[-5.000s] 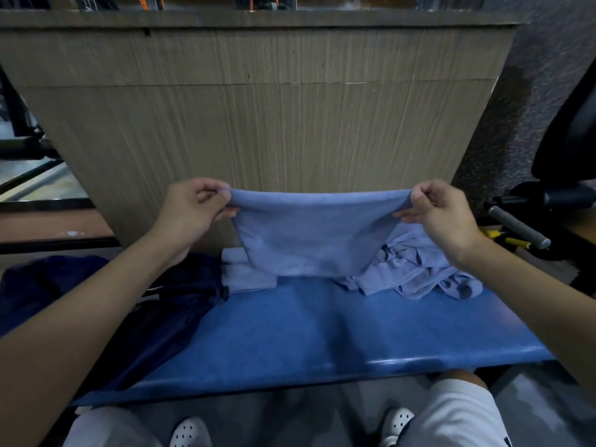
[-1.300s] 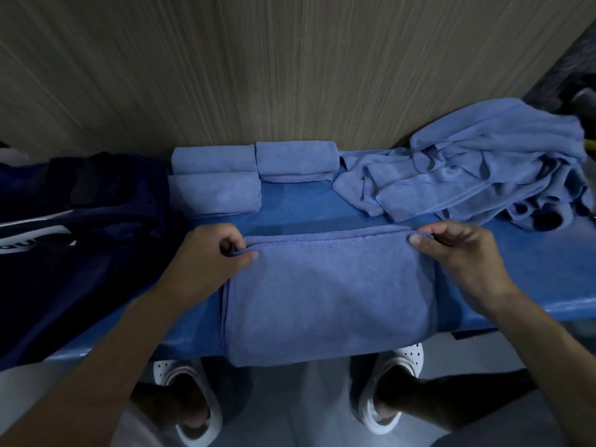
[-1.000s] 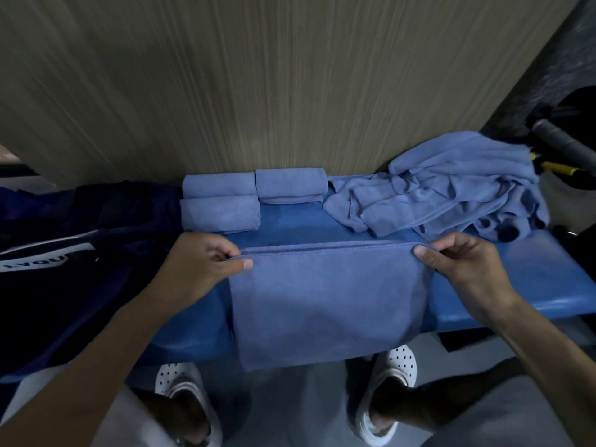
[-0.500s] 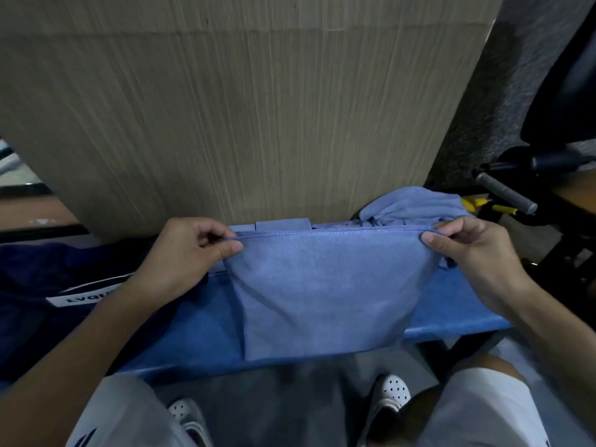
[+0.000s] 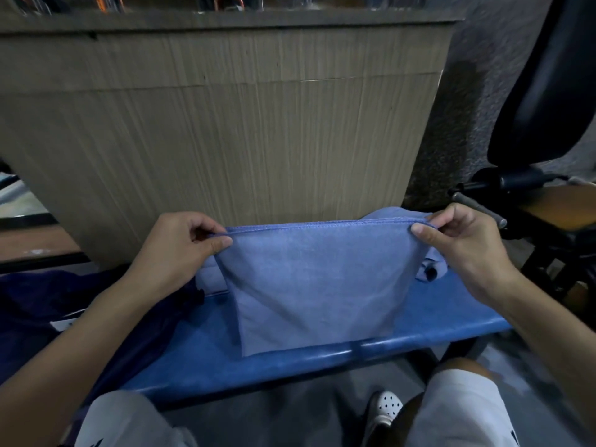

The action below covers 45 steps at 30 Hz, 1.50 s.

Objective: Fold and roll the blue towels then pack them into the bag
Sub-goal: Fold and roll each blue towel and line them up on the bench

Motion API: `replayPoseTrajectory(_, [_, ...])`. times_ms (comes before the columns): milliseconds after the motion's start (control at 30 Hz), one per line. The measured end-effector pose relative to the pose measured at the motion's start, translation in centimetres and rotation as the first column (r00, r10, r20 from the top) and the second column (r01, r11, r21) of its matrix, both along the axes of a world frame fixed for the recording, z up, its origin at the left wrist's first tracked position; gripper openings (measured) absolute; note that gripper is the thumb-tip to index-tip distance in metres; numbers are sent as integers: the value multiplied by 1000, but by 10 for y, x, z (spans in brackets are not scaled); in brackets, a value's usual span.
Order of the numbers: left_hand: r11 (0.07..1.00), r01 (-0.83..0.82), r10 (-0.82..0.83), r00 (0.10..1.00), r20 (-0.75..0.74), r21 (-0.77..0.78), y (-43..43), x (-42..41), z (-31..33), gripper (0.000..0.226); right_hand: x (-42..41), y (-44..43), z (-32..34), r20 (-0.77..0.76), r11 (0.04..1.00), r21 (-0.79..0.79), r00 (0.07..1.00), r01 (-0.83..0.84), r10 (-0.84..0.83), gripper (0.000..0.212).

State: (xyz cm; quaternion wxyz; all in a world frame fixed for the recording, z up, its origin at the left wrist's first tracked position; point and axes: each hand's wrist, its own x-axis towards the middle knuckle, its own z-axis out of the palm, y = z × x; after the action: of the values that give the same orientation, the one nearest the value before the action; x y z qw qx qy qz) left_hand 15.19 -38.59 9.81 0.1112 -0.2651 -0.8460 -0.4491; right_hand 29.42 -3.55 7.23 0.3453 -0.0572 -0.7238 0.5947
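Fold step, mid-way. Holding the blue towel [image 5: 309, 279] up over the tabletop [image 5: 451, 321], centre of scene, already doubled, two stitched hems running together along the top. Pinching the top left corner with the left grip [image 5: 174, 250], thumb against forefinger, both layers caught. Pinching the top right corner with the right grip [image 5: 458, 250], same way. Lower edge hanging near the tabletop's near rim; touching or not, unable to tell.

Doing it well, as a judgement:
- Pulling the top edge taut and level, so both layers are hanging square.
- Checking the hems are lining up before lowering.
- Laying down the bottom edge first, dragging slightly toward the near side to smooth wrinkles, then letting go of the corners.
- Aiming for bare blue surface in the middle, staying off the crumpled towel pile [image 5: 395, 214] at far right and the pale-blue bundle [image 5: 209, 279] behind the left grip, likely rolled towels.
- Steering clear of the dark navy bag [image 5: 48, 301] on the left, probably the packing target.
- Rolling tightly after that, probably from a short end, matching the width of the bundle.
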Motion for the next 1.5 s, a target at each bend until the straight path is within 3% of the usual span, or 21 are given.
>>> replayPoseTrajectory(333, [999,18,-19,1000,22,35,-5,0,7,33,4,2,6,41,995,103,999,-12,8,19])
replayPoseTrajectory(433, [994,58,-59,998,-10,-91,-6,2,10,37,4,1,8,101,990,136,994,-46,32,26])
replayPoseTrajectory(500, [986,87,-89,996,-6,-144,-9,3,12,34,3,1,10,137,974,218,990,-58,29,8])
replayPoseTrajectory(567, [985,93,-92,996,17,-145,-12,3,14,27,3,2,11,128,964,261,992,-45,12,9])
replayPoseTrajectory(733, [996,83,-78,972,222,-11,-17,3,14,4,7,0,20,103,955,295,995,-15,-17,6])
replayPoseTrajectory(867, [986,64,-113,933,341,153,-19,4,14,2,8,-3,24,108,965,256,994,-47,20,23])
replayPoseTrajectory(933, [977,58,-130,925,357,204,-21,4,14,3,8,-2,24,122,967,248,992,-56,26,18])
replayPoseTrajectory(1067, [984,80,-133,923,361,159,-23,2,9,7,9,-1,22,163,946,317,987,-69,17,9])
replayPoseTrajectory(1133, [983,107,-159,898,411,148,-25,2,10,6,10,-1,22,211,956,272,976,-110,52,12])
replayPoseTrajectory(1167, [979,121,-184,869,459,163,-27,3,11,11,11,-2,22,232,967,218,969,-136,84,19])
replayPoseTrajectory(1233, [969,137,-231,788,571,203,-33,3,14,45,14,-1,23,263,979,103,954,-178,146,35])
replayPoseTrajectory(1300, [968,122,-237,724,648,217,-37,0,14,76,15,0,23,283,979,41,942,-200,181,31])
replayPoseTrajectory(1333, [969,111,-232,704,671,220,-37,-2,13,80,14,0,21,296,977,26,935,-211,194,27])
replayPoseTrajectory(1400, [975,63,-197,692,694,214,-33,-7,8,63,9,0,17,313,977,2,928,-213,202,27])
replayPoseTrajectory(1500, [970,-38,-146,698,701,240,-23,-16,-2,12,-7,0,8,338,986,-26,927,-164,162,23])
